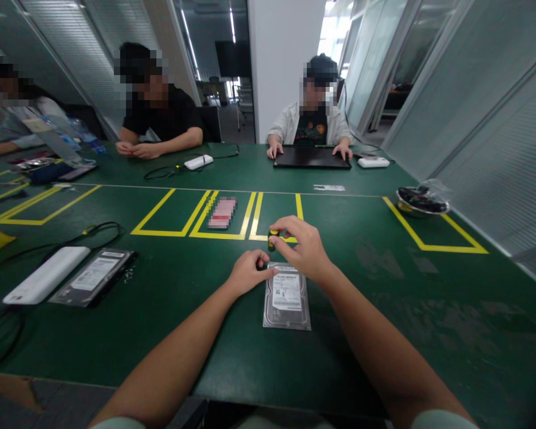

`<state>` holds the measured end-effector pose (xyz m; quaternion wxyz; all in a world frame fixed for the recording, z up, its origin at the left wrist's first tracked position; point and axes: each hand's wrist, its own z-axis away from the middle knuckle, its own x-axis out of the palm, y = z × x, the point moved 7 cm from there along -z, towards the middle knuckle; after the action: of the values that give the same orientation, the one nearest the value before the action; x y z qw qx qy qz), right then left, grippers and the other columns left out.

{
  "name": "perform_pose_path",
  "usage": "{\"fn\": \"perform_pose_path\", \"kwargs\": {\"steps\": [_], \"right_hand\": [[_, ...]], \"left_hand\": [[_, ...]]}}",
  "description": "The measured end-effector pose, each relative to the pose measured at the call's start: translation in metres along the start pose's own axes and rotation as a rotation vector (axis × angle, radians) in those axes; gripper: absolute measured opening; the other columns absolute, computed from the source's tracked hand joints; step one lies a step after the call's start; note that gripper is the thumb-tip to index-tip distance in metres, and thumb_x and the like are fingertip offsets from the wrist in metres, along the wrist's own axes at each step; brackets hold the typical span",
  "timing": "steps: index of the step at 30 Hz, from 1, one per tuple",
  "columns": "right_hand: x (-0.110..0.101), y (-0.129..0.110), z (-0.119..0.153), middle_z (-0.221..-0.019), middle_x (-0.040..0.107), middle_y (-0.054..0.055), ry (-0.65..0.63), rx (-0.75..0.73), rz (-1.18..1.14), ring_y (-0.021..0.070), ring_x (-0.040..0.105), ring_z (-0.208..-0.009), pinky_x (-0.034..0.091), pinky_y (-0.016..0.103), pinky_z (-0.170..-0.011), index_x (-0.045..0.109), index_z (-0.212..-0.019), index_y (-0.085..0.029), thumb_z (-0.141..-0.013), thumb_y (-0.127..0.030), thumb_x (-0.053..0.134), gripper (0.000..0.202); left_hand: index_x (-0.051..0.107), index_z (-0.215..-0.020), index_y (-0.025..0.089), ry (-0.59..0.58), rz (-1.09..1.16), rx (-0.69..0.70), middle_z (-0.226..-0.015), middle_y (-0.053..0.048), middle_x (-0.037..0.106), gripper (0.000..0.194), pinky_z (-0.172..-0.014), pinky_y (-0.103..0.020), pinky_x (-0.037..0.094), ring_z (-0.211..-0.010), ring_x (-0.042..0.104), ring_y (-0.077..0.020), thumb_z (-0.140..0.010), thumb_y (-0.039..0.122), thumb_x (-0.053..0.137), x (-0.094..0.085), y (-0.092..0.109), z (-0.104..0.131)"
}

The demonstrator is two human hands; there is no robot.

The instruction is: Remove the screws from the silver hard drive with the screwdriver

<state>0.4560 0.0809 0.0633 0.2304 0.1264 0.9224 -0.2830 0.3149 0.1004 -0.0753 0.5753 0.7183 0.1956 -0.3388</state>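
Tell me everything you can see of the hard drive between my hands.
The hard drive is a flat, silvery, metal-looking rectangle with a printed white label and a contoured cover. It lies flat on the green table, short edge towards you. Your left hand touches its far left corner, where the screwdriver in your right hand points down; tip contact is unclear.
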Motion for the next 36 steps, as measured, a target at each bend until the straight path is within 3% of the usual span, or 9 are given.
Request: {"fn": "perform_pose_path", "kwargs": {"steps": [7, 13, 17, 21, 28, 32, 36], "right_hand": [[-0.0012, -0.0034, -0.0004, -0.109, 0.071, 0.009, 0.003, -0.018, -0.047, 0.0198, 0.065, -0.106, 0.053, 0.037, -0.089, 0.065, -0.101, -0.019, -0.089, -0.019, 0.057, 0.014], [-0.0004, 0.0009, 0.0002, -0.089, 0.068, 0.003, 0.007, 0.021, 0.004, 0.0157, 0.063, -0.081, 0.052, 0.031, -0.073, 0.064, -0.096, -0.021, -0.087, -0.024, 0.062, 0.009], [-0.0012, 0.0028, -0.0002, -0.081, 0.061, 0.001, 0.020, 0.024, 0.036, 0.0149, 0.058, -0.076, 0.049, 0.029, -0.069, 0.062, -0.091, -0.021, -0.086, -0.025, 0.066, 0.008], [-0.0009, 0.0026, -0.0002, -0.087, 0.065, 0.003, 0.011, 0.007, 0.022, 0.0154, 0.060, -0.080, 0.049, 0.030, -0.071, 0.063, -0.094, -0.020, -0.087, -0.023, 0.063, 0.007], [0.0005, -0.0017, 0.0010, -0.102, 0.071, 0.005, -0.002, -0.038, -0.001, 0.0195, 0.064, -0.098, 0.052, 0.039, -0.087, 0.064, -0.103, -0.022, -0.090, -0.019, 0.055, 0.016], [-0.0009, 0.0003, 0.0006, -0.097, 0.067, 0.007, 0.014, -0.011, -0.009, 0.0192, 0.063, -0.095, 0.053, 0.036, -0.083, 0.066, -0.097, -0.021, -0.087, -0.023, 0.062, 0.010], [-0.0017, -0.0007, -0.0001, -0.099, 0.070, 0.006, 0.001, -0.036, 0.009, 0.0197, 0.064, -0.097, 0.052, 0.039, -0.086, 0.065, -0.099, -0.022, -0.089, -0.018, 0.056, 0.014]], "left_hand": [[0.058, -0.084, 0.019, -0.006, 0.012, -0.002, -0.070, 0.003, 0.054, 0.036, -0.065, -0.027, 0.036, -0.067, 0.050, -0.0148, -0.071, 0.049, 0.073, 0.0003, -0.0012, -0.0005], [0.059, -0.084, 0.019, 0.009, 0.008, 0.008, -0.069, 0.004, 0.054, 0.036, -0.064, -0.027, 0.035, -0.066, 0.050, -0.0142, -0.070, 0.049, 0.073, -0.0003, -0.0018, -0.0005], [0.060, -0.084, 0.019, 0.004, 0.005, 0.001, -0.069, 0.004, 0.054, 0.036, -0.063, -0.026, 0.035, -0.067, 0.050, -0.0146, -0.070, 0.049, 0.073, -0.0003, -0.0006, -0.0004], [0.060, -0.085, 0.019, -0.004, 0.005, -0.011, -0.070, 0.003, 0.054, 0.036, -0.064, -0.026, 0.034, -0.068, 0.050, -0.0151, -0.071, 0.049, 0.073, -0.0008, 0.0007, -0.0002], [0.059, -0.085, 0.019, -0.007, 0.014, -0.003, -0.070, 0.003, 0.053, 0.037, -0.065, -0.027, 0.035, -0.069, 0.050, -0.0150, -0.071, 0.050, 0.072, 0.0002, -0.0003, -0.0006], [0.059, -0.084, 0.019, 0.003, 0.015, -0.002, -0.070, 0.003, 0.054, 0.036, -0.065, -0.027, 0.035, -0.068, 0.050, -0.0149, -0.070, 0.050, 0.073, 0.0000, -0.0005, -0.0006], [0.060, -0.084, 0.019, 0.004, 0.017, -0.006, -0.070, 0.003, 0.054, 0.035, -0.064, -0.027, 0.035, -0.068, 0.049, -0.0147, -0.070, 0.049, 0.073, -0.0008, 0.0006, -0.0002]]}}
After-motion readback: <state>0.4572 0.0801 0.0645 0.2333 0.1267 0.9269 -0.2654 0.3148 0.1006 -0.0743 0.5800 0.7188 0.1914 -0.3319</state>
